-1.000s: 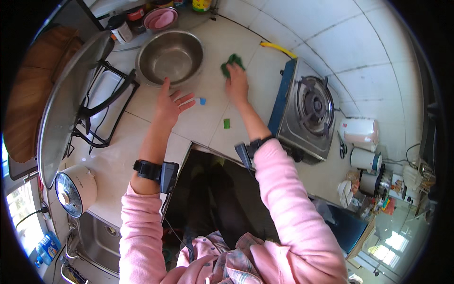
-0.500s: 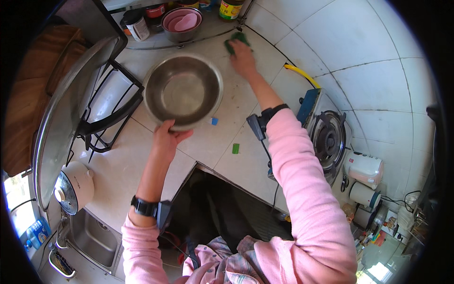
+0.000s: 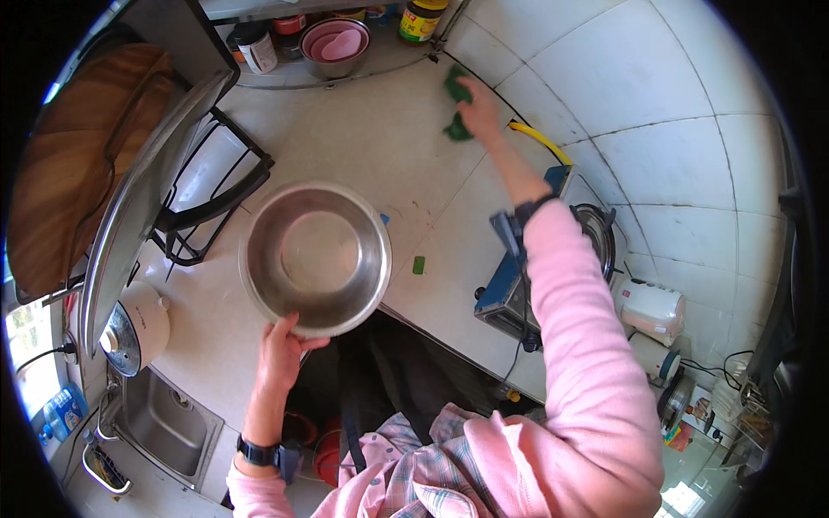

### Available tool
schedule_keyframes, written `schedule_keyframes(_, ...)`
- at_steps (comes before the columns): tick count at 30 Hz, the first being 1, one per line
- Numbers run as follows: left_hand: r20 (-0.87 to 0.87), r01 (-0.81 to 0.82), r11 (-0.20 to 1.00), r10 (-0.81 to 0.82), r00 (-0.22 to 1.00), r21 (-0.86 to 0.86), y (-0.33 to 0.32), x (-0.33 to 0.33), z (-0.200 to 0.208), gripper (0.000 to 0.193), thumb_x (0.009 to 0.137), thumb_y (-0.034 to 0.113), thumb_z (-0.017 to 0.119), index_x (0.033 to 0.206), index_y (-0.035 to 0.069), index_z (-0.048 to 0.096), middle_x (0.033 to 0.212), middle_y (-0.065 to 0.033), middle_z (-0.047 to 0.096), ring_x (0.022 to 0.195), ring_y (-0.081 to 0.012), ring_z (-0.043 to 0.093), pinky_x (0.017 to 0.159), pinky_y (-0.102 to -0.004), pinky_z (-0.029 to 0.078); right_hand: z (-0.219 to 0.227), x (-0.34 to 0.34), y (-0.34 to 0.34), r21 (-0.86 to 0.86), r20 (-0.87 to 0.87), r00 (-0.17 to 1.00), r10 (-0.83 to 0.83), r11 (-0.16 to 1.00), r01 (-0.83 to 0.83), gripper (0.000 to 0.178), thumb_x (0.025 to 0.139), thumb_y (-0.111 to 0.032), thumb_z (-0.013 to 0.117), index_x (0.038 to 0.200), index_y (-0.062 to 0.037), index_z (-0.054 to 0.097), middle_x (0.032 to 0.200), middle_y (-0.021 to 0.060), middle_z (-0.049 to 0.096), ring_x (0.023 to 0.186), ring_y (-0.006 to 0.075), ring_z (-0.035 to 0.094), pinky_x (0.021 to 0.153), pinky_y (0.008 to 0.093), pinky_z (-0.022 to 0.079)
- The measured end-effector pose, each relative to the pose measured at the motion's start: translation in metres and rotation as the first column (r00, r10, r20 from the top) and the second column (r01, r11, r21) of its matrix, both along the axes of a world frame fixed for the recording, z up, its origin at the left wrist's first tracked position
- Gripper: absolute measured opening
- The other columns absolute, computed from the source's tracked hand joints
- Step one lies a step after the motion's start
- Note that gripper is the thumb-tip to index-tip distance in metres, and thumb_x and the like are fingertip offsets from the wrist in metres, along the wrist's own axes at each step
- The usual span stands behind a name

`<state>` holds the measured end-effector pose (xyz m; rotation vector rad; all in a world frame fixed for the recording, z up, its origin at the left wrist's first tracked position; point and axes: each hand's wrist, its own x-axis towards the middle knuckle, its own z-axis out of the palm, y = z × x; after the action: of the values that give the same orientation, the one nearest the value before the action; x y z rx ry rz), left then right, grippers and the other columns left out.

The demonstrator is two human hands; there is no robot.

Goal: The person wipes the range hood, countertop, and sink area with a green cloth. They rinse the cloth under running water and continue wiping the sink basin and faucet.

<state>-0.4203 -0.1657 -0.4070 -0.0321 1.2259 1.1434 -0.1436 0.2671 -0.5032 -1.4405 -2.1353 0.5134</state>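
Note:
My left hand (image 3: 281, 352) is closed on the near rim of a wide stainless steel basin (image 3: 315, 259), which holds nothing I can make out and partly overhangs the counter's front edge. Farther off, near the tiled wall, my right hand (image 3: 480, 108) presses a crumpled dark green cloth (image 3: 458, 129) against the light tiled counter (image 3: 345, 129). Its fingers are bent over the cloth and slightly blurred. Brownish specks (image 3: 419, 207) lie on the counter between the hands. A small green piece (image 3: 419, 265) lies to the right of the basin.
At the right stands a gas stove (image 3: 509, 281) with a yellow hose (image 3: 540, 142) behind it. A black rack (image 3: 220, 203) and a large glass lid (image 3: 142, 198) are at the left. Nested bowls (image 3: 332, 52) and jars (image 3: 420, 22) occupy the back shelf. A sink (image 3: 168, 423) is at lower left.
The basin has come toward me in my left hand, over the counter's front edge. My right hand has moved the cloth rightward along the back, closer to the wall.

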Motion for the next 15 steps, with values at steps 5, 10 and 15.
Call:
schedule_keyframes(5, 0.025, -0.036, 0.998, 0.037, 0.999, -0.045, -0.032, 0.006, -0.003, 0.033, 0.094, 0.013, 0.042, 0.118, -0.009, 0.042, 0.111, -0.0206, 0.06, 0.094, -0.0309, 0.065, 0.073, -0.0411, 0.059, -0.044, -0.027, 0.045, 0.125, 0.245, 0.963, -0.115, 0.988, 0.087, 0.053, 0.078, -0.012, 0.058, 0.13, -0.0109, 0.05, 0.138, 0.0163, 0.044, 0.128, 0.0318, 0.04, 0.108, 0.04, 0.032)
schedule_keyframes(10, 0.038, -0.039, 0.998, 0.041, 0.998, -0.039, -0.032, 0.001, -0.006, 0.03, 0.095, 0.014, 0.043, 0.115, -0.008, 0.045, 0.109, -0.0198, 0.061, 0.091, -0.0312, 0.066, 0.072, -0.0413, 0.059, -0.053, -0.104, -0.088, 0.258, -0.107, 0.936, 0.334, 0.919, -0.298, 0.045, 0.065, 0.008, 0.052, 0.102, -0.0145, 0.064, 0.111, 0.0082, 0.062, 0.111, 0.0302, 0.053, 0.097, 0.0403, 0.042)
schedule_keyframes(15, 0.021, 0.011, 0.998, -0.012, 1.0, 0.06, -0.004, -0.006, 0.001, 0.029, 0.094, 0.014, 0.045, 0.113, -0.008, 0.047, 0.106, -0.0192, 0.062, 0.09, -0.0314, 0.066, 0.072, -0.0412, 0.059, -0.012, -0.088, -0.155, -0.152, -0.162, 0.874, 0.458, 0.864, -0.481, 0.043, 0.064, 0.008, 0.055, 0.098, -0.0149, 0.066, 0.11, 0.005, 0.063, 0.109, 0.0279, 0.055, 0.096, 0.038, 0.043)
